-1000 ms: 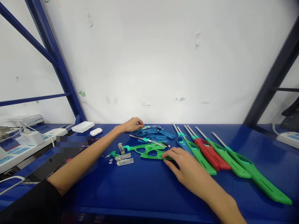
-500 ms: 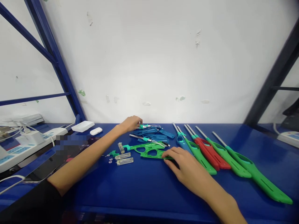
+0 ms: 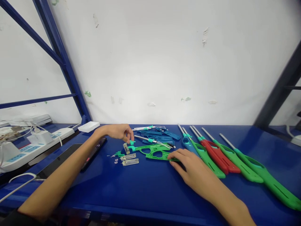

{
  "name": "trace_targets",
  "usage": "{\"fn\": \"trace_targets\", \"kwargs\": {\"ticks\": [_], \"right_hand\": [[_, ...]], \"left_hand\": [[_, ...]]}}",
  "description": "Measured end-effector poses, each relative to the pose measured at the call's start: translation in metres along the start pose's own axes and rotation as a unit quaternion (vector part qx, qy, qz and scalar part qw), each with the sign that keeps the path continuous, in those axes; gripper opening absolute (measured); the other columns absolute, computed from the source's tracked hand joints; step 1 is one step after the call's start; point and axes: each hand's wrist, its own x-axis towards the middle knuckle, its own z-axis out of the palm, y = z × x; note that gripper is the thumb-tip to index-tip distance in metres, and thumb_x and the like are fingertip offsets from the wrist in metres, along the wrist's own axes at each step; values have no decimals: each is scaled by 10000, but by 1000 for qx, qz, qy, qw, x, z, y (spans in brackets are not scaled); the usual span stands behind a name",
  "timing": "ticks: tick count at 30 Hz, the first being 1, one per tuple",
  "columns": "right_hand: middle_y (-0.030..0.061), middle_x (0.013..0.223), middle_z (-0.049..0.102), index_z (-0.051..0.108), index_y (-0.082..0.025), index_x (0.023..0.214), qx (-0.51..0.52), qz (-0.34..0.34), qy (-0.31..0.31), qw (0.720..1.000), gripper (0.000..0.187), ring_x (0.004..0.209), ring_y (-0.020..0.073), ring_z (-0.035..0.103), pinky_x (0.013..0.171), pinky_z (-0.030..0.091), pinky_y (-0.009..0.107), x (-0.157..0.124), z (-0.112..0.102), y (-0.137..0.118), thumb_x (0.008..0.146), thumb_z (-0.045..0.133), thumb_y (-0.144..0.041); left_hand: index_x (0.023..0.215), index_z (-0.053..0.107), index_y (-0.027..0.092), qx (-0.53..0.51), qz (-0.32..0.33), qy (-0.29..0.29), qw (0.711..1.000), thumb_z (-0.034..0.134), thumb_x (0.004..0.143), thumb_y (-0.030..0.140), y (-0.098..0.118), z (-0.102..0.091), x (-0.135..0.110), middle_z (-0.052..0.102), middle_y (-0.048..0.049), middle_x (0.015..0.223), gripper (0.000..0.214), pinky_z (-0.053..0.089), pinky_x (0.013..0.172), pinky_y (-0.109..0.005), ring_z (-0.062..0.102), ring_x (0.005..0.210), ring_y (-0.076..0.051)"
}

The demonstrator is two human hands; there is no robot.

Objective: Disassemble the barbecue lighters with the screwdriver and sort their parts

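Observation:
My left hand (image 3: 118, 131) has its fingers pinched together on a small teal plastic piece (image 3: 132, 142), over the left end of the green parts. My right hand (image 3: 188, 166) is closed round the near end of a green lighter shell half (image 3: 152, 156) with an oval finger hole. Behind that lies another green shell half (image 3: 144, 149). Clear fuel tanks (image 3: 130, 162) and a teal trigger piece (image 3: 119, 153) are to the left. A metal lighter tube with wires (image 3: 144, 138) rests between the green halves and several blue shell pieces (image 3: 162, 138).
On the right, several whole long-necked lighters lie in a row, among them a red lighter (image 3: 213, 157) and a green lighter (image 3: 270, 175). At the left are a phone (image 3: 92, 155), a white power strip (image 3: 42, 149) and a white box (image 3: 88, 126). A white wall (image 3: 150, 62) stands behind.
My left hand has come from the far metal tube towards me and left, down to the small teal piece. My right hand stays on the green shell half. The view has shifted slightly.

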Motion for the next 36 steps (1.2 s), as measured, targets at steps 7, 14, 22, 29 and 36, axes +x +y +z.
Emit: {"fn": "trace_targets", "kwargs": {"ticks": [7,14,22,29,36], "right_hand": [[50,1197,718,703,-287,1198,0,5,-14,1000,236,1115,269,671,1011,505,478,1,-2,0,1081,498,-285],[42,1241,726,722,-310,1275,-4,9,-15,1000,295,1163,263,670,1061,504,480,2,-1,-2,1090,493,-322],[66,1258,727,739,-276,1269,-17,7,-4,1000,318,1165,276,671,1072,515,513,0,0,0,1089,479,-312],[67,1382,711,683,-265,1374,-29,-18,13,999,374,1275,270,635,1137,483,510,-2,7,2,1104,427,-296],[70,1314,740,675,-260,1345,-73,22,88,993,382,1220,264,670,1079,502,478,1,-10,1,1089,391,-258]], "left_hand": [[1279,659,164,-29,-7,-11,1000,688,1029,376,-1,0,1,683,-95,1266,329,618,901,-445,704,1060,-246],[1278,657,164,-43,3,62,997,672,1039,390,21,7,9,687,-97,1254,329,616,899,-444,706,1050,-240],[1255,667,171,-16,20,145,989,658,1049,389,47,19,16,696,-91,1227,300,621,876,-421,708,1013,-222],[1282,665,182,43,63,192,978,691,1022,407,74,38,22,664,-107,1324,345,575,993,-501,670,1161,-271],[1359,623,197,104,56,216,969,695,1015,428,90,62,37,624,-117,1377,421,585,966,-497,661,1156,-278]]}}
